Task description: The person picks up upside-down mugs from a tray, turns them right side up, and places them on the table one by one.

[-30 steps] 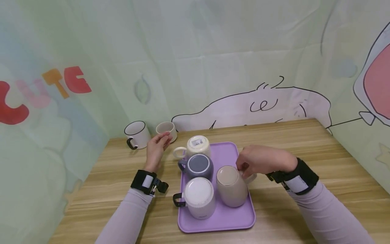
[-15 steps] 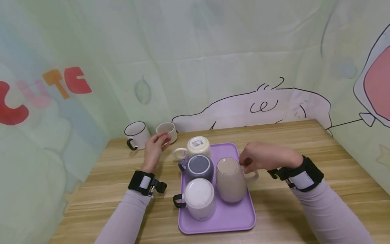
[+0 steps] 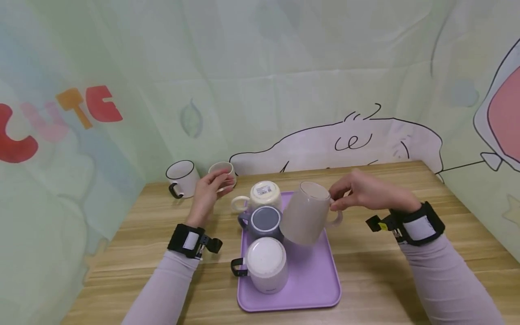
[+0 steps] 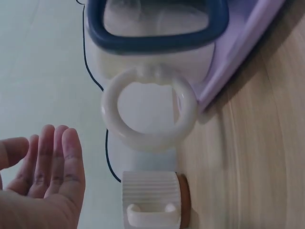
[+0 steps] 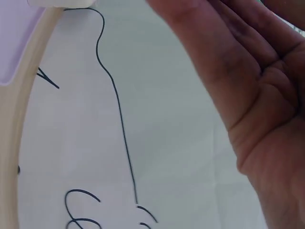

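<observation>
My right hand (image 3: 363, 192) pinches the handle of a large beige mug (image 3: 304, 216), which is upside down and tilted, raised over the right side of the purple tray (image 3: 310, 282). Off to the left, my left hand (image 3: 207, 196) holds nothing; its fingers reach out in front of a small cream cup (image 3: 232, 177) at the back. The left wrist view shows those fingers extended and apart from this ribbed cup (image 4: 148, 191), which has a brown base. Upturned on the tray's left side stand a cream mug (image 3: 266, 194), a dark grey-blue mug (image 3: 265, 221) and a white mug (image 3: 266, 264) with a black handle.
An upright white mug (image 3: 186, 183) with black rim and handle stands at the table's back left corner. Behind the wooden table (image 3: 390, 180) hangs a printed cloth backdrop (image 3: 243, 90). The handles of the tray's upturned mugs stick out past its left edge.
My right hand has lifted the beige mug off the tray, up and away from me, and the mug now tilts. The left hand has barely moved beside the small cup.
</observation>
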Available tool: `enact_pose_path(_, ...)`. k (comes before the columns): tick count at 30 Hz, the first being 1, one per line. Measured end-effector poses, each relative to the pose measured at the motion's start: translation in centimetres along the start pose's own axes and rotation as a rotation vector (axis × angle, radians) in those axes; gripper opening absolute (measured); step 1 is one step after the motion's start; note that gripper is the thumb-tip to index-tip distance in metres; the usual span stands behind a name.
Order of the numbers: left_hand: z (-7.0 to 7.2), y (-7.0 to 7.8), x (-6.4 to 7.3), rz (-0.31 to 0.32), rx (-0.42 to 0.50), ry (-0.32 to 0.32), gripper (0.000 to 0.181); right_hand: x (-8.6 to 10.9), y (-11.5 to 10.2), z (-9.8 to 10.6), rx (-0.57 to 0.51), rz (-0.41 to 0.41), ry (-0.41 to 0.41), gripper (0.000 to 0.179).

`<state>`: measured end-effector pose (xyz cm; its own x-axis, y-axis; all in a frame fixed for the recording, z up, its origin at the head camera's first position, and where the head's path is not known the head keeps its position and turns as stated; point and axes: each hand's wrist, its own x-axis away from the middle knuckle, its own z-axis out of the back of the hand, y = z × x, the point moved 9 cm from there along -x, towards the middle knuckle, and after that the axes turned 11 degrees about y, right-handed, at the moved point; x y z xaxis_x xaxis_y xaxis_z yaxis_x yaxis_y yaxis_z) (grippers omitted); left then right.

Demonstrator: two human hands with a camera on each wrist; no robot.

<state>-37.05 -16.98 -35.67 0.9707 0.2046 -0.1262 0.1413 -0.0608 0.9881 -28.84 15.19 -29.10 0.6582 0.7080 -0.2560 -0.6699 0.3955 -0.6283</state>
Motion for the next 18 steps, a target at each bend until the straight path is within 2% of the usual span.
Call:
enact_pose_path(5, -1.0, 1.1, 0.7, -0.028, -0.013, -0.045, 0.037, -0.3, 0.9, 0.8, -0.051, -0.034, 0.096, 0.004)
enact_pose_path(12, -2.5, 2.1, 1.7, -0.031, -0.010, -0.090, 0.035, -0.6, 2.0, 1.4, -0.200, -0.071, 0.231, 0.020)
enact_pose_path(18, -3.9, 2.2, 2.8, -0.021, -0.042, -0.172, 0.035, -1.2, 2.2, 1.5, -0.217, -0.111, 0.321, 0.027)
